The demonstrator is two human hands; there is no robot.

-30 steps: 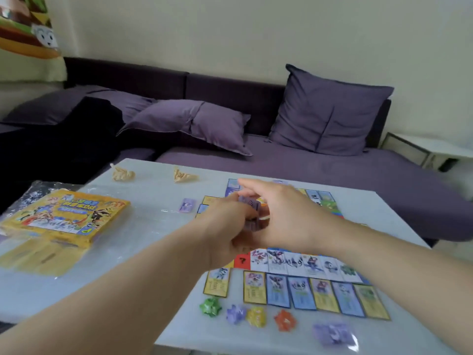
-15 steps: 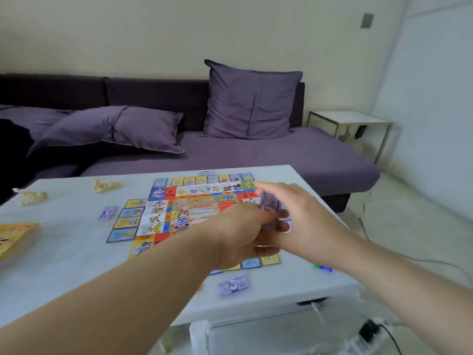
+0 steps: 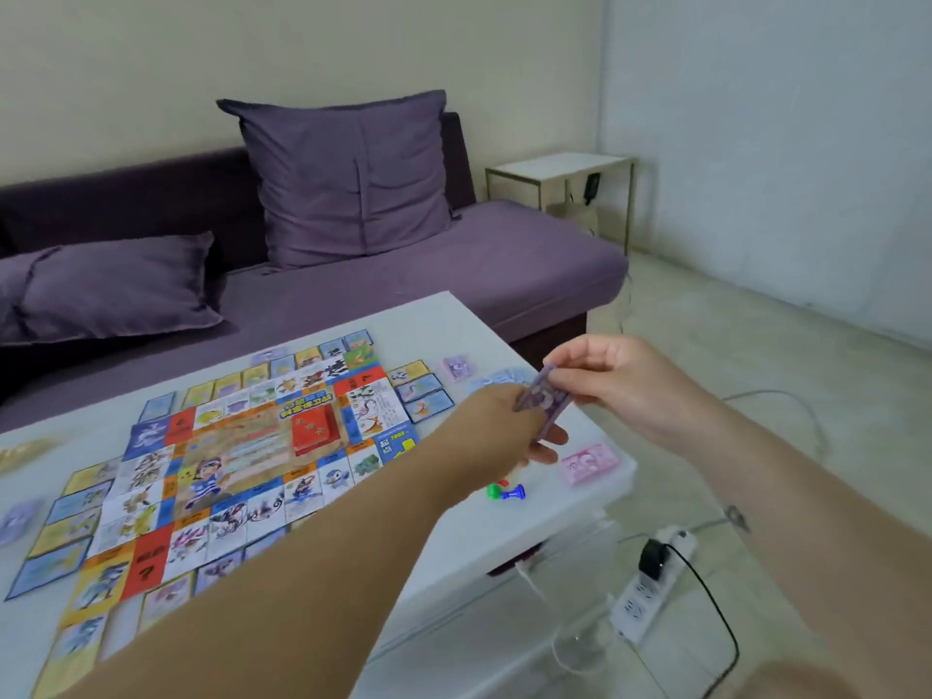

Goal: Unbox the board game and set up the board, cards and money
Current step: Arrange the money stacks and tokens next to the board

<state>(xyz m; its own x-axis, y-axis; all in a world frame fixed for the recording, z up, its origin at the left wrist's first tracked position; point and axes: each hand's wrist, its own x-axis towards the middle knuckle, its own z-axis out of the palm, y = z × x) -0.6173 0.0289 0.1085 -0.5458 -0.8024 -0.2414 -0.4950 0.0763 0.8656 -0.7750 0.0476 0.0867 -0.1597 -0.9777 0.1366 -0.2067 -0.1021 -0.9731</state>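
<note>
The left hand [image 3: 509, 428] curls its fingers round a small bundle of purple notes [image 3: 540, 400], and the right hand [image 3: 623, 383] pinches the upper end of the same bundle between thumb and forefinger. Half a second ago the two hands were pressed close together; now the right one sits apart at the left's 2 o'clock, with the notes bridging the gap. They hover above the right-hand edge of the white tabletop [image 3: 454, 539], where before they hung over the board's near right corner. A pink stack of notes [image 3: 590, 464] lies on the tabletop at the hands' 5 o'clock, and green and blue pawns [image 3: 506, 491] lie just beside the left hand at its 6 o'clock. A pale blue stack [image 3: 497, 381] and a small purple stack [image 3: 456, 368] lie at 11 o'clock. The board [image 3: 242, 456] lies unfolded at the hands' 9 o'clock, with a red card deck [image 3: 315, 430] near its middle and rows of property cards [image 3: 423, 396] laid along its edges. The view has swung to the right since the earlier frame: the yellow box at the left edge has left the picture, while the floor at 4 o'clock now shows a white power strip [image 3: 650, 582]. A purple sofa [image 3: 529, 254] with a cushion [image 3: 348, 179] stands beyond the tabletop at 12 o'clock.
</note>
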